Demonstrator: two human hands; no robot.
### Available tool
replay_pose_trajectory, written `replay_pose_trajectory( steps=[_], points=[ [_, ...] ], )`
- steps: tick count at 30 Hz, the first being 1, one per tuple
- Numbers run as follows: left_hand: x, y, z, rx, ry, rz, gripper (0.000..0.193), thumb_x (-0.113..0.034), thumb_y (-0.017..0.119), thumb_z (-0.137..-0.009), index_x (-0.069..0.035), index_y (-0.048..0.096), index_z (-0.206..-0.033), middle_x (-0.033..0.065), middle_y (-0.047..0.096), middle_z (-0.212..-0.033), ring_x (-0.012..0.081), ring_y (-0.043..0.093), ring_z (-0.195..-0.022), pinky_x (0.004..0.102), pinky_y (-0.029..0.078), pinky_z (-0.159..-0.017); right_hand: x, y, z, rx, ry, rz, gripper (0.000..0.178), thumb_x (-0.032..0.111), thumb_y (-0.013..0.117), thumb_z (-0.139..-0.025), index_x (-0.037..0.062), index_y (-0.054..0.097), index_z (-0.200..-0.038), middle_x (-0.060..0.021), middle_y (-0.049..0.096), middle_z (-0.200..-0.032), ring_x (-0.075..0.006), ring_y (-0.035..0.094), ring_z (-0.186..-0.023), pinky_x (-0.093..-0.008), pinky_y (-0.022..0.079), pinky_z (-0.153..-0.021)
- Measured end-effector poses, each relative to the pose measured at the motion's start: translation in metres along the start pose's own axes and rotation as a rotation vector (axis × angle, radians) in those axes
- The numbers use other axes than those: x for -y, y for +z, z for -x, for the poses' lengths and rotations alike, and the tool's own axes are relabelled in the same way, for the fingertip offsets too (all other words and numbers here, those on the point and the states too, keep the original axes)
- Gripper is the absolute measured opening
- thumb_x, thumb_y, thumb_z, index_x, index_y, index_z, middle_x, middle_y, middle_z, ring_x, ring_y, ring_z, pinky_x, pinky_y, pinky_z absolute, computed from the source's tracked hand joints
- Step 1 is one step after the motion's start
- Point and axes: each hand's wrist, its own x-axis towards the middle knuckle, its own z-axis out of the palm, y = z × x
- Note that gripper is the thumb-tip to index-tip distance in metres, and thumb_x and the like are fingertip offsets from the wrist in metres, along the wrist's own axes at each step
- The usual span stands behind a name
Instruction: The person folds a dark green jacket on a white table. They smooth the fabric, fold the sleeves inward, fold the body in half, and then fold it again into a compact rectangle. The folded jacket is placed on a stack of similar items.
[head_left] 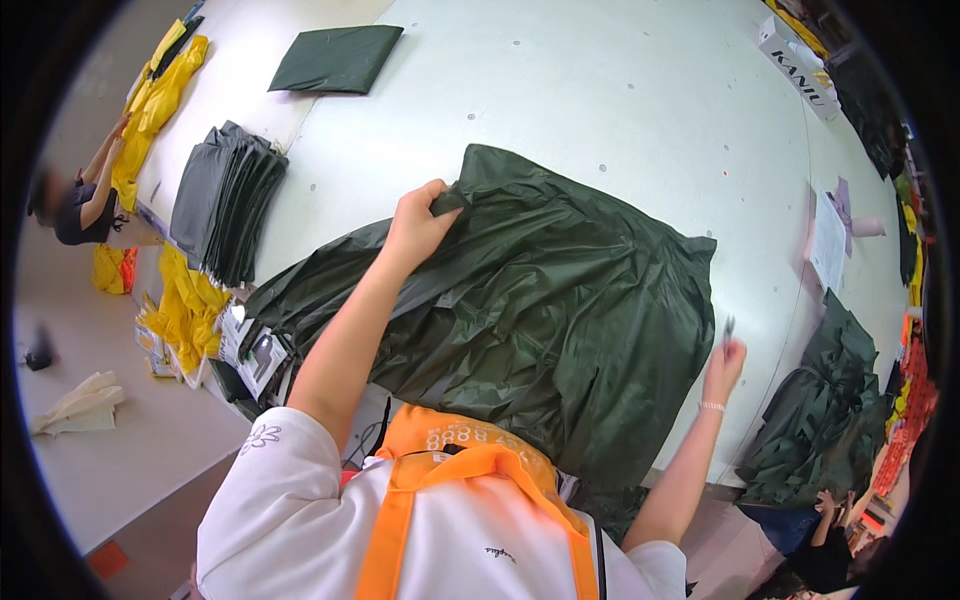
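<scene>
A dark green waterproof-looking garment (560, 270) lies crumpled across the white table in front of me, its near part hanging over the edge against my apron. My left hand (425, 225) pinches a fold at the garment's upper left. To the right of the garment, my right hand (725, 368) is closed around a small slim tool (729, 328) with a greyish tip pointing away from me. The tool is blurred, so its exact kind cannot be made out. That hand is apart from the garment.
A stack of folded dark green pieces (228, 203) and a flat folded one (337, 58) lie at left. More dark green fabric (820, 415) is heaped at right, near papers (828, 240) and a white box (798, 68). Yellow garments (160, 100) and another person (85, 205) are far left.
</scene>
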Motion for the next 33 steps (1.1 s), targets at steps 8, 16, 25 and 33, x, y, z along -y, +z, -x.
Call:
replay_pose_trajectory(
  steps=[8,16,25,33],
  points=[
    [-0.030,0.002,0.065,-0.108,0.365,-0.097,0.013,0.003,0.060,-0.067,-0.002,0.053,-0.076,0.0117,0.065,-0.093,0.0323,0.059,-0.085,0.0388,0.046,-0.070,0.353,0.141,0.036,0.912,-0.561,-0.283,0.037,0.007,0.056,-0.083,0.0130,0.061,-0.119,-0.0169,0.067,-0.095,-0.0229,0.066,-0.079,-0.0290,0.050,-0.073],
    [-0.046,-0.013,0.087,-0.032,0.218,0.114,0.021,-0.010,0.068,-0.072,-0.003,0.055,-0.086,0.0082,0.065,-0.094,0.0235,0.059,-0.095,0.0341,0.043,-0.083,0.399,0.178,0.007,1.367,-0.799,0.342,0.017,0.007,0.050,-0.083,0.0037,0.063,-0.095,-0.0125,0.064,-0.082,-0.0233,0.059,-0.075,-0.0324,0.047,-0.072],
    [-0.045,-0.006,0.057,-0.094,-0.208,0.654,0.025,-0.009,0.067,-0.080,0.006,0.067,-0.099,0.0066,0.068,-0.087,0.0099,0.059,-0.082,0.0233,0.046,-0.074,0.377,0.179,0.030,0.992,-0.546,-0.291,0.016,0.004,0.060,-0.084,0.0036,0.064,-0.099,-0.0020,0.058,-0.074,-0.0085,0.049,-0.067,-0.0240,0.043,-0.063],
    [-0.052,-0.004,0.050,-0.141,-0.156,0.689,0.023,-0.010,0.065,-0.083,0.006,0.067,-0.099,0.0070,0.068,-0.090,0.0092,0.059,-0.082,0.0222,0.046,-0.073,0.366,0.183,0.055,0.629,-0.771,-0.331,0.012,0.005,0.069,-0.079,-0.0004,0.062,-0.087,-0.0026,0.058,-0.079,-0.0083,0.047,-0.060,-0.0213,0.039,-0.056]
  ],
)
